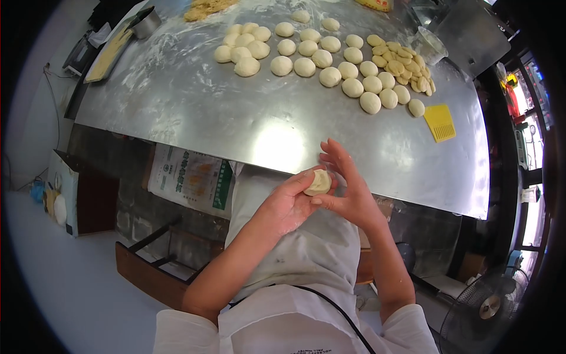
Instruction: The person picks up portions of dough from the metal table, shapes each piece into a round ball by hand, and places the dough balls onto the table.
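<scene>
A small piece of dough (319, 182) with a hollow in its middle rests in my left hand (288, 203), whose fingers curl around it. My right hand (352, 197) is on the other side of the dough, its thumb near the lower edge and its fingers raised and spread. Both hands are just off the front edge of the metal table (224, 127). Round dough balls (329, 76) stand in rows farther back, and a pile of flat dough pieces (402, 64) lies to their right.
A yellow scraper (440, 123) lies on the right of the table. A metal pot (145, 23) and a long tray (110, 53) are at the back left. A clear container (431, 45) stands at the back right. Below are a wooden chair (147, 274) and a fan (489, 307).
</scene>
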Available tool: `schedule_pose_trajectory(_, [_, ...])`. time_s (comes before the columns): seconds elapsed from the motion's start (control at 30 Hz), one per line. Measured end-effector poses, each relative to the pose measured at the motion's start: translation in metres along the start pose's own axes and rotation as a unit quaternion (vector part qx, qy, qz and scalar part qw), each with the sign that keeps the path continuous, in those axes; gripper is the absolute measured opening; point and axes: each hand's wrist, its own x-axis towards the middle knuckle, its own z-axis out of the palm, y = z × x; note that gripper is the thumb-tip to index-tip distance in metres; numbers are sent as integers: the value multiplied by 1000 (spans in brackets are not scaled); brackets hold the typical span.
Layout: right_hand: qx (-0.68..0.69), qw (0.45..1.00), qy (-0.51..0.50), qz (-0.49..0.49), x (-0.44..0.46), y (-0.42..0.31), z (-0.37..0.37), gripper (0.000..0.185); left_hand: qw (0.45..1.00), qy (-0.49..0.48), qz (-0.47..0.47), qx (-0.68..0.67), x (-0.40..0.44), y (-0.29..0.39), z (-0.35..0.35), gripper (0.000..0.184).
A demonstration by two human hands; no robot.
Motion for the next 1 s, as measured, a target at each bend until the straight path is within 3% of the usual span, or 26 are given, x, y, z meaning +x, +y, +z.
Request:
schedule_pose_trajectory(0.1, [-201, 979, -19, 13, -4, 3, 7, 77, 997, 52, 30, 43, 4, -8, 9, 42])
schedule_pose_trajectory(0.27, [-290, 951, -8, -108, 5, 22, 13, 56, 984, 113, 54, 130, 10, -15, 13, 34])
schedule_pose_trajectory(0.4, [-290, 945, -39, -148, 9, 26, 17, 54, 992, 78, 48, 82, 4, -12, -3, 32])
schedule_pose_trajectory(0.5, [-186, 978, -21, -90, 5, 24, 19, 56, 999, -13, -25, 19, -10, 11, 4, 32])
schedule_pose_trajectory(0.6, [-152, 981, 7, -117, 10, 12, 31, 51, 975, 98, -34, 198, -24, 19, 31, 42])
schedule_pose_trajectory(0.7, [-279, 944, 39, -173, 17, 2, 27, 41, 982, 76, 12, 174, -26, 20, 29, 48])
schedule_pose_trajectory(0.8, [-245, 950, 36, -189, 22, 12, 24, 33, 995, 32, 70, 59, -26, 9, 26, 50])
schedule_pose_trajectory(0.9, [-79, 992, 85, -46, 19, 8, 38, 42, 989, 66, 118, 62, -19, -3, 30, 46])
schedule_pose_trajectory(1.0, [-59, 988, 119, -74, 24, -8, 53, 55, 978, 63, 170, 99, -10, -14, 19, 46])
